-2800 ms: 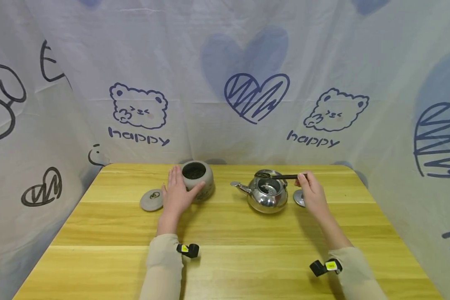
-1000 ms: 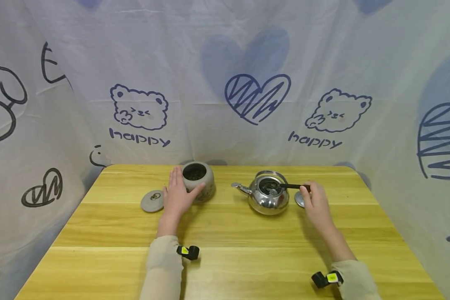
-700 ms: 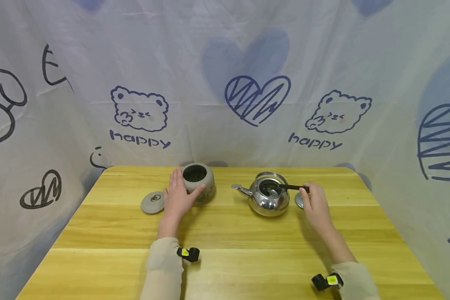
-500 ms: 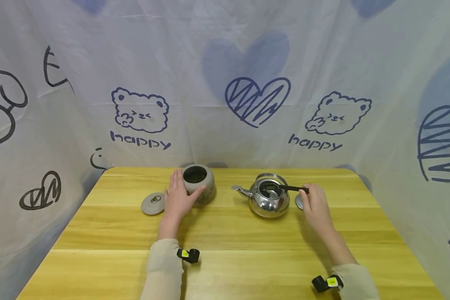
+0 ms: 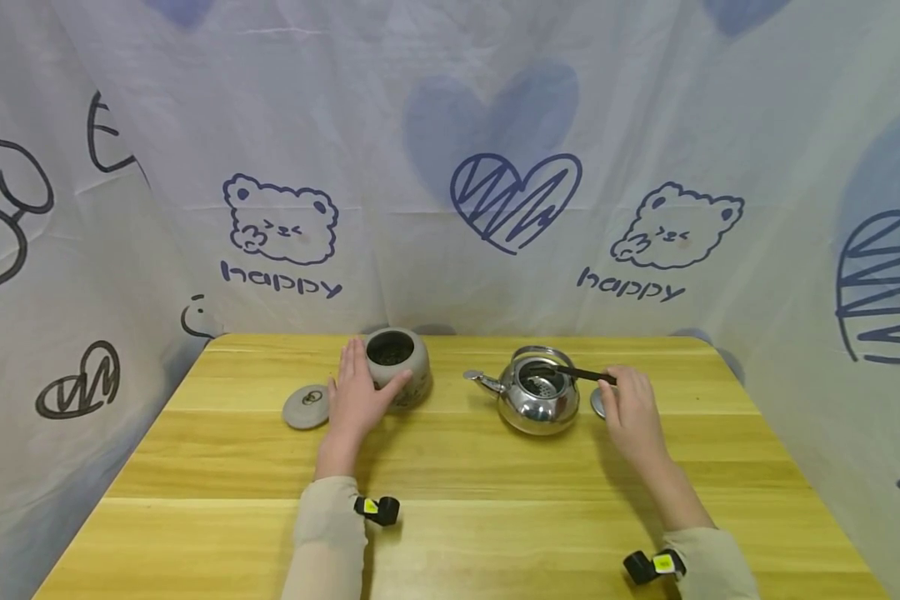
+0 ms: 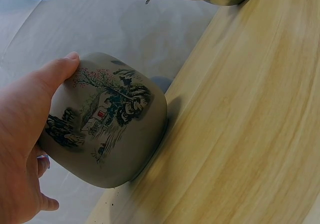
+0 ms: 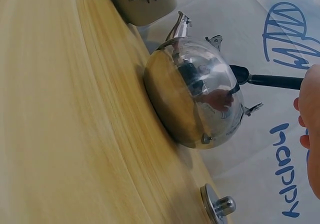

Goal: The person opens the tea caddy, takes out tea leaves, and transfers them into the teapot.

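Note:
On the left of the wooden table a grey clay jar (image 5: 412, 367) with a painted landscape stands without its lid, dark tea leaves inside. My left hand (image 5: 356, 396) rests against its side, fingers straight and thumb spread along the front. In my right hand (image 5: 633, 408) I pinch the handle of a black tea scoop (image 5: 581, 372). The scoop's head lies at the mouth of a shiny steel teapot (image 5: 537, 412), over a perforated strainer with some dark leaves. In the right wrist view the scoop's neck (image 7: 272, 80) slants up from the teapot's rim.
The jar's round grey lid (image 5: 305, 407) lies left of the jar. The teapot's steel lid (image 7: 215, 206) lies on the table to its right, partly behind my right hand in the head view. A printed cloth (image 5: 435, 275) hangs behind the table's far edge.
The scoop, level with leaves above the teapot at first, has come down and turned over at its mouth. Lately its head has lifted slightly. The left hand stays on the jar.

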{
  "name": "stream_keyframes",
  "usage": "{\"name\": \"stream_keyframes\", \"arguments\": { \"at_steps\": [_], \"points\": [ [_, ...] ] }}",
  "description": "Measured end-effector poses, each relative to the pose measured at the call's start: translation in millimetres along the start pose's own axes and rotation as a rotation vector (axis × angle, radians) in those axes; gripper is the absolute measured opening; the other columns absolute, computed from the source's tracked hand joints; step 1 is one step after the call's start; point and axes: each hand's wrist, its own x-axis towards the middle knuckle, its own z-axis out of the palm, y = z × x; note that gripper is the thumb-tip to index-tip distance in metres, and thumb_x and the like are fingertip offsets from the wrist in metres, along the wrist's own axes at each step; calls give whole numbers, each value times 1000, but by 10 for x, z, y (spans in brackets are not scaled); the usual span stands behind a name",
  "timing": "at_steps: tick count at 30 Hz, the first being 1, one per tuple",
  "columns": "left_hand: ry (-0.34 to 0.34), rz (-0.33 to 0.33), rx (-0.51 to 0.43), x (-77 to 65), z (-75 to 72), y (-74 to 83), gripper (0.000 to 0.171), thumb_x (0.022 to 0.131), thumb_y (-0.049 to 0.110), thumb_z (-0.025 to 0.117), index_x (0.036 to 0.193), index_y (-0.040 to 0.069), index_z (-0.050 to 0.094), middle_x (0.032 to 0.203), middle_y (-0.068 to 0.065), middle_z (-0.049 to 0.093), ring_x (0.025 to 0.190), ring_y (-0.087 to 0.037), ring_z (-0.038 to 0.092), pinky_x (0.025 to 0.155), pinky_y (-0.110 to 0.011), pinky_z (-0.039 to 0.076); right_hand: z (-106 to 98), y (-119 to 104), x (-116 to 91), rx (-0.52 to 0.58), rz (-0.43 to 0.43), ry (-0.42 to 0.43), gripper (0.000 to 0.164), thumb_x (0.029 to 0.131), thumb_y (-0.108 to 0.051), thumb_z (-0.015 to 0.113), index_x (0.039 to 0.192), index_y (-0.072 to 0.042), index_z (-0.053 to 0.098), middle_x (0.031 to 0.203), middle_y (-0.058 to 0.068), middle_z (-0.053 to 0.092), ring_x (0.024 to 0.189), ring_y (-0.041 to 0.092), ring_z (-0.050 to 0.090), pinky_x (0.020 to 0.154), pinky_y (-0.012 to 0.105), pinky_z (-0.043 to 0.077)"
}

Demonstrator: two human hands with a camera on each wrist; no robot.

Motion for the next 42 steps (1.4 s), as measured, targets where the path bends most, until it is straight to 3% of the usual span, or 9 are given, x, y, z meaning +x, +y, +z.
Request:
{"name": "stream_keyframes", "arguments": {
  "at_steps": [16, 24, 30, 34, 39, 42],
  "points": [
    [-11, -7, -7, -9, -9, 16, 113, 83, 79, 47, 157, 13, -6, 166, -11, 0, 154, -29, 2, 118, -66, 9, -30, 22, 9, -3, -87, 65, 17, 85, 11, 59, 102, 12, 56, 94, 25, 60, 89, 40, 54, 83, 49, 40],
    [-3, -8, -3, -8, 3, 13, 113, 83, 78, 48, 158, 12, -4, 166, -11, 1, 154, -30, 4, 118, -67, 10, -137, 32, 38, 19, -16, 71, 15, 89, 8, 56, 104, 12, 56, 97, 26, 59, 93, 41, 51, 84, 45, 38],
    [-7, -4, -12, -8, -6, 21, 113, 82, 79, 47, 158, 11, -3, 166, -10, 0, 154, -29, 3, 118, -67, 9, -250, 90, 61, 32, 37, 120, 15, 92, 5, 54, 104, 13, 57, 97, 27, 59, 90, 36, 49, 78, 35, 37],
    [-11, -3, -11, -8, -7, 16, 113, 82, 79, 47, 157, 12, -5, 166, -10, -1, 154, -29, 2, 117, -67, 9, -336, 128, 77, 46, 79, 168, 15, 93, 5, 53, 104, 14, 57, 97, 27, 59, 90, 27, 48, 76, 30, 36],
    [-7, -1, -11, -6, -7, 11, 113, 83, 79, 47, 157, 13, -6, 166, -12, 0, 154, -29, 3, 117, -67, 10, -448, 177, 89, 59, 146, 226, 17, 96, 1, 53, 105, 14, 57, 98, 28, 58, 95, -4, 41, 75, 20, 35],
    [-7, 1, -8, -2, 3, 3, 113, 82, 79, 47, 157, 12, -5, 166, -12, 1, 154, -30, 3, 117, -68, 10, -517, 233, 85, 59, 213, 254, 20, 98, -3, 52, 105, 14, 57, 96, 24, 59, 92, -13, 37, 74, 15, 32]
  ]
}}
